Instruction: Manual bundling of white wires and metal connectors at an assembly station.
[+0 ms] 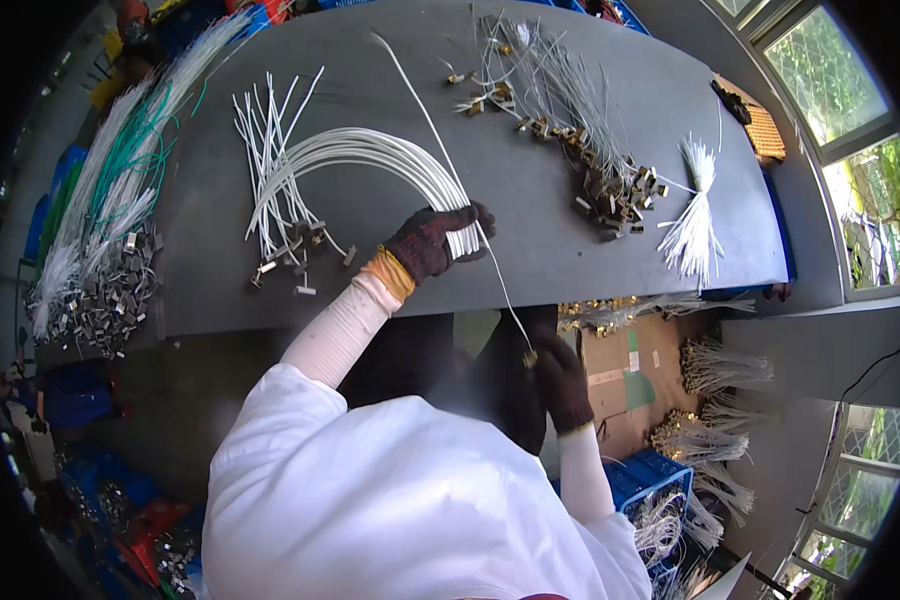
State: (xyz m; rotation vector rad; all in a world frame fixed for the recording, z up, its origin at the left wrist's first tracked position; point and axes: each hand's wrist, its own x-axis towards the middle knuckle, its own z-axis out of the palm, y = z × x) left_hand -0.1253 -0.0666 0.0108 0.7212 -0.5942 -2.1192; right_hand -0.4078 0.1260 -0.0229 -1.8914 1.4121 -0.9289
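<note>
1. The grey desk [370,265] spreads below and beyond the left fingers [482,217]; the right fingers [543,366] are nearer the wearer, past its near edge.
2. A long heap of white and green wires [110,220] lies well to the left of both sets of fingers, its silvery connectors massed at the near end.
3. A spread of thin wires [585,110] sits beyond and to the right of the left fingers, with brass-coloured and dark connectors piled on its near side.
4. The bunch of white wires [370,148] arches out leftward from the left fingers — they are clamped round its right end, while its far left end crosses some straight wires.
5. Those straight white wires [268,140] lie left of the left fingers, small metal connectors at their near ends.
6. A blue crate [625,482] holding pale wire stands to the right of the right fingers and nearer the wearer.
7. A fanned white bundle [696,200] rests on the desk, well right of the left fingers.
8. The left hand [428,243] and right hand [562,385] both wear dark gloves.
9. A single white wire [507,295] runs from the left fingers down to the right ones, which are closed on its lower end — a small brass-coloured piece [530,358] shows there.
</note>
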